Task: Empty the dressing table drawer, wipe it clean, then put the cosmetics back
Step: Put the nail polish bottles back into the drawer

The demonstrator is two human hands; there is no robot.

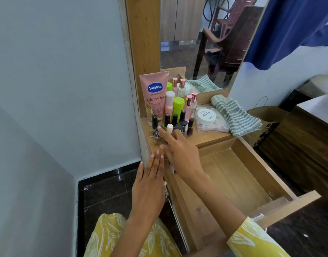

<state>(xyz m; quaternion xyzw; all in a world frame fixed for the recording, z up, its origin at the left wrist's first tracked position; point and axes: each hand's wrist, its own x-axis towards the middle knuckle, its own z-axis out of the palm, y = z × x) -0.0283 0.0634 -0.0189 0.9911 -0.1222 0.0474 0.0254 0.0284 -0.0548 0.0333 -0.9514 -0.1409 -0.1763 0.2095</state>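
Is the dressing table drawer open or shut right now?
Open. The drawer is pulled out toward the person, its bare wooden floor showing; the part under the right hand is hidden.

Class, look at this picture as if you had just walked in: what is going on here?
A person kneels at a dressing table with its drawer pulled open and bare. The cosmetics stand crowded on the tabletop beside a striped cloth. The right hand reaches among the small bottles; the left hand rests flat against the table's edge.
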